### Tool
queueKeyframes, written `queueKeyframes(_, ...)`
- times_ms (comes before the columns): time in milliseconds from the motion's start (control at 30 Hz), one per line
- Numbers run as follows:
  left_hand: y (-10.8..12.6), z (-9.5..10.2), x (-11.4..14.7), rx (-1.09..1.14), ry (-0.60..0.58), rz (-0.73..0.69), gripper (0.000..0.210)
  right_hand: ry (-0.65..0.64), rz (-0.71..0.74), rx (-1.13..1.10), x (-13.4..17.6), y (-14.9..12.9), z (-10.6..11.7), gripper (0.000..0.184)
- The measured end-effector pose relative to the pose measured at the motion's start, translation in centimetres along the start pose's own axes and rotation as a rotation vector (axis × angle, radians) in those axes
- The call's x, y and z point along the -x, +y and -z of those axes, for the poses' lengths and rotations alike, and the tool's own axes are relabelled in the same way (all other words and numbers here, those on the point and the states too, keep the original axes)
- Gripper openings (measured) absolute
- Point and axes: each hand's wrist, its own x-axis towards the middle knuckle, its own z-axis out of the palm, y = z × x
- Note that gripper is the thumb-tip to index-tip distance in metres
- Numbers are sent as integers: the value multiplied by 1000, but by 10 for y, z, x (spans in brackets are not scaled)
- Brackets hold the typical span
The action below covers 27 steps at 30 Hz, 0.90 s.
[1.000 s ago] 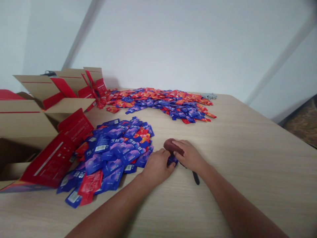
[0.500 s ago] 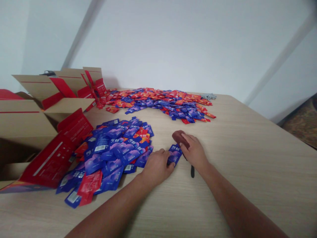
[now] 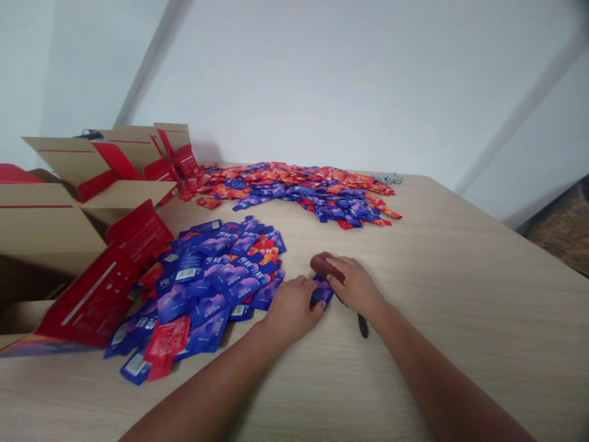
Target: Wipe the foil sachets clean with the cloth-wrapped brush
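Note:
My right hand [image 3: 355, 288] grips a dark red-brown tool [image 3: 322, 264] with a black handle end [image 3: 363, 326] that sticks out behind the wrist. The tool's head rests on a single blue sachet [image 3: 321, 294] lying flat on the wooden table [image 3: 460, 294]. My left hand [image 3: 292, 308] presses down on the near left edge of that sachet, fingers curled. Just left of the hands lies a pile of mostly blue sachets [image 3: 216, 276] with a few red ones mixed in.
A larger heap of red and blue sachets [image 3: 304, 190] spreads across the far side of the table. Open cardboard boxes with red flaps [image 3: 69, 209] stand at the left. A small grey object [image 3: 389, 179] lies at the far edge. A white wall stands behind.
My right hand slid the tool away over the sachet half a second ago, then drew it back toward me. My left hand has stayed on the sachet.

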Motion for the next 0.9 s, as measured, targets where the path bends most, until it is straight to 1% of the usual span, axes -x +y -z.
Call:
queueKeyframes(100,2,2,0,-15,-2,19,25,43,-68,51,1,7,-2,45)
queueKeyframes(167,3,3,0,-19,-2,27,25,93,-91,61,2,10,-3,45)
queueKeyframes(267,4,4,0,-17,-7,35,26,197,-80,17,2,7,0,46)
queueKeyframes(333,4,4,0,-15,-12,33,27,239,-35,-47,3,1,3,47)
queueKeyframes(400,3,2,0,-8,-10,24,27,220,32,-115,4,-6,5,47)
queueKeyframes(433,2,1,0,0,-2,18,26,175,67,-138,4,-10,6,47)
queueKeyframes(533,0,-2,-1,44,24,-1,27,-11,138,-142,5,-18,6,48)
queueKeyframes(600,0,-3,-1,58,27,-4,27,-70,134,-106,4,-18,5,48)
queueKeyframes(767,0,-1,-1,13,9,8,23,-24,30,-22,0,-4,2,44)
queueKeyframes(900,1,-1,0,-12,22,15,25,30,-65,53,-1,8,-1,41)
